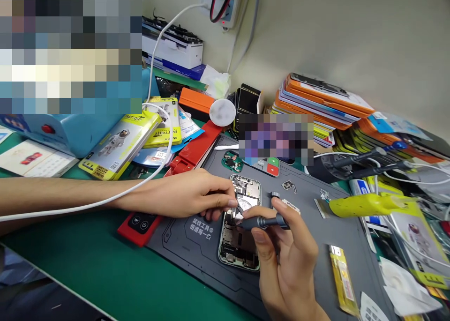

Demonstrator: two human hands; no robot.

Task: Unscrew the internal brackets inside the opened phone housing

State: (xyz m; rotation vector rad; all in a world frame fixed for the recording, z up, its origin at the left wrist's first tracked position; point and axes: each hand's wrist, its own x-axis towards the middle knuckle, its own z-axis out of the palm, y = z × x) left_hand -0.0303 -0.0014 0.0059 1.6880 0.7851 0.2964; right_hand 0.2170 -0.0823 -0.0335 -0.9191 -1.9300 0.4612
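Observation:
An opened phone (pixel 242 246) lies on the dark grey work mat (pixel 190 253), its inner boards and metal parts bare. My left hand (pixel 197 194) comes in from the left over the phone's upper half. Its thumb and forefinger are pinched together at the phone's left edge; what they hold, if anything, I cannot make out. In my right hand (pixel 290 250) is a grey screwdriver (pixel 263 221), gripped between thumb and fingers and tilted nearly flat. Its tip points left at the middle of the phone, close to my left fingertips, which partly hide the spot.
A red tool with buttons (pixel 138 225) borders the mat on the left. On the mat's right lie a yellow-wrapped strip (pixel 342 279) and a yellow bottle (pixel 365 206). Battery boxes (pixel 121 143) and stacked orange cases (pixel 316 100) stand behind. A white cable (pixel 133 187) crosses my left forearm.

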